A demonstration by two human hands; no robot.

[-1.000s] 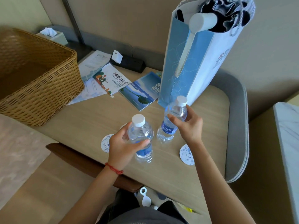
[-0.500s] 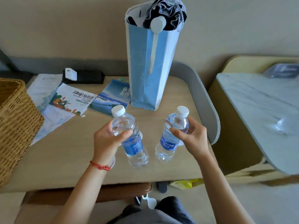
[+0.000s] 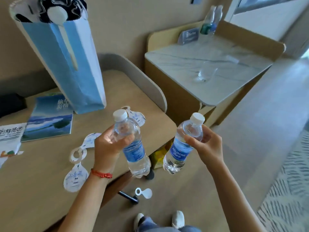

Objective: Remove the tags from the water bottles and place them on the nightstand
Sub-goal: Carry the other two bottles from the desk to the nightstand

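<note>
blue paper bag (image 3: 73, 67): upright on desk (image 3: 41, 190) | booklet (image 3: 50, 121): flat beside it | glass (image 3: 204, 73): blurred

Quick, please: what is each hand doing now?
Left hand: holding a water bottle.
Right hand: holding the other water bottle.

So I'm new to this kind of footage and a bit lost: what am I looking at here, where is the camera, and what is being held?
There is no machine here. A person wears a wide-angle camera on the head, so the single view looks down along their arms. The left hand grips one water bottle and the right hand grips a second water bottle; both bottles are capped, tag-free and lifted off the wooden table. On that table lie several paper tags, a blue paper bag and a booklet. One more tag lies on the floor. To the right stands the marble-topped nightstand, with another bottle at its back.
</note>
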